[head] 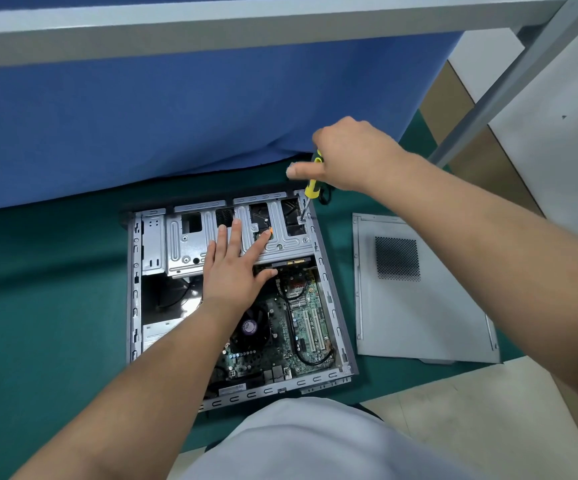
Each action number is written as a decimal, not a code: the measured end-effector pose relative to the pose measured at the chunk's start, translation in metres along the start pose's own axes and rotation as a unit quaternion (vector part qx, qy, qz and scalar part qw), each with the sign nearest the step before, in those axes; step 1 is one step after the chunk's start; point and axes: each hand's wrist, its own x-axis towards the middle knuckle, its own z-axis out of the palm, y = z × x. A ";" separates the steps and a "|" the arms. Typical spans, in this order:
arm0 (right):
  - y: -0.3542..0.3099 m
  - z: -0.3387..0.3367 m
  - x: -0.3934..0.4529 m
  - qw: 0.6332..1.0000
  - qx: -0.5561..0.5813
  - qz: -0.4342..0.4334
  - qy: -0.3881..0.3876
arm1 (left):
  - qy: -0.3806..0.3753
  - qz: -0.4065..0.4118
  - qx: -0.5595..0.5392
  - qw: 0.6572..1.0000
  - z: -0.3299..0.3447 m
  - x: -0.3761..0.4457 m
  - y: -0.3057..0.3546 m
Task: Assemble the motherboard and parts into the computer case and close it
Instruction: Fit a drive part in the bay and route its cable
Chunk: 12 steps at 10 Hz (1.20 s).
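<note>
The right hand (353, 155) is curled round the yellow-and-black plastic handle of a screwdriver (314, 183), thumb stretched out to the side, and holds the tool nearly upright so that its thin steel shaft comes down at the far right corner of the silver sheet-metal drive cage (194, 249). The left hand (233, 268) lies flat on that cage with its fingers spread, pressing it down; its forefinger reaches toward a small orange tab (271, 230). The cage sits across the far end of the open grey steel computer case (332, 299), which lies on its side on the green mat (55, 289); nearer the person, inside the case, the green motherboard (301, 323) is already seated, with black cables looped over it. The step in hand looks like fastening the drive cage with a screw, though the screw itself is too small to make out. The next move would call for steady downward pressure while turning, the left hand keeping the cage from shifting. The flat grey side panel (419, 306), with its perforated vent, lies on the mat just right of the case, not yet fitted.
</note>
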 end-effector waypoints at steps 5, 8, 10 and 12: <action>0.009 -0.006 0.003 0.996 0.005 -0.059 -0.063 | 0.005 -0.001 0.007 1.000 0.002 0.001 -0.001; -0.004 0.007 0.000 0.998 -0.024 0.027 0.041 | 0.006 0.000 0.014 1.000 0.002 0.001 0.000; 0.007 -0.004 0.000 0.996 0.010 -0.081 -0.044 | 0.003 -0.002 0.011 1.000 0.003 0.001 -0.001; -0.005 0.014 0.002 0.998 -0.021 0.034 0.057 | 0.004 -0.002 0.005 1.000 0.003 0.001 0.000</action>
